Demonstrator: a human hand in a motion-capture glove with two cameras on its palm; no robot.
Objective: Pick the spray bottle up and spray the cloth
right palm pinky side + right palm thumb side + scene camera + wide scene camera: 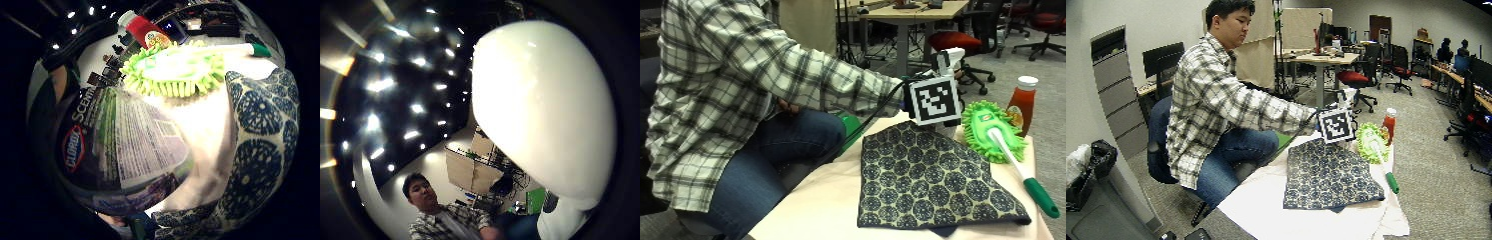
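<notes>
Gripped by the gloved right hand (916, 92), the spray bottle (947, 62) is held upright just beyond the patterned cloth (933, 175).

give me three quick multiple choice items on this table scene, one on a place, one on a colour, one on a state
1. Where does the red bottle stand?
A. beside the green duster's head
B. on the cloth
C. on the floor

2. What colour is the patterned cloth?
A. plain white
B. dark blue with pale lines
C. orange

3. How does the cloth lie?
A. rolled up
B. hung from a chair
C. spread flat on the table

Answers: 1 A, it rises just behind the green duster. 2 B, the outside view shows blue medallions. 3 C, it lies flat on the table.
</notes>
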